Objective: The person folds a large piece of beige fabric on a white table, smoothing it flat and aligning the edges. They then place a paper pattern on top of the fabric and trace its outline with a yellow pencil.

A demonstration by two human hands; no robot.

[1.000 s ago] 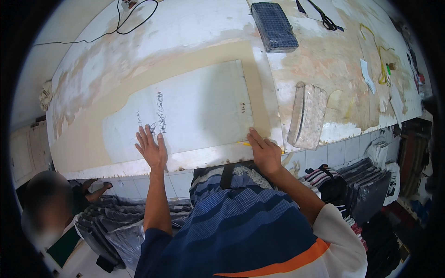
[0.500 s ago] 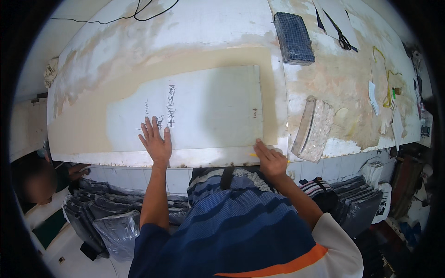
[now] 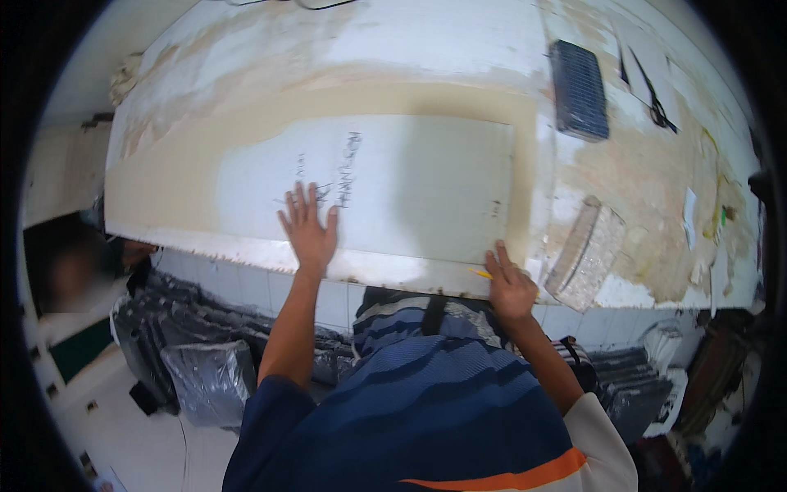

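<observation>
A large pale card pattern (image 3: 369,213) with handwriting on it lies on a beige sheet (image 3: 172,189) on the table. My left hand (image 3: 312,236) rests flat on the pattern near its front edge, fingers spread beside the writing. At the pattern's near right corner, my right hand (image 3: 512,287) has its fingertips extended onto the edge. A thin yellow pencil (image 3: 479,273) is tucked in that hand, its point sticking out on the left. The rest of the pencil is mostly covered by the fingers.
Right of the sheet are a taped speckled block (image 3: 584,254) and a dark blue wrapped block (image 3: 580,90). Black scissors (image 3: 658,111) lie farther back. Below the table stand stacks of plastic-wrapped dark goods (image 3: 209,373). Another person (image 3: 74,266) is at the far left.
The whole view has shifted and tilted, so table and hands appear farther right. Both hands keep about the same places on the pattern, and the pencil stays in my right hand.
</observation>
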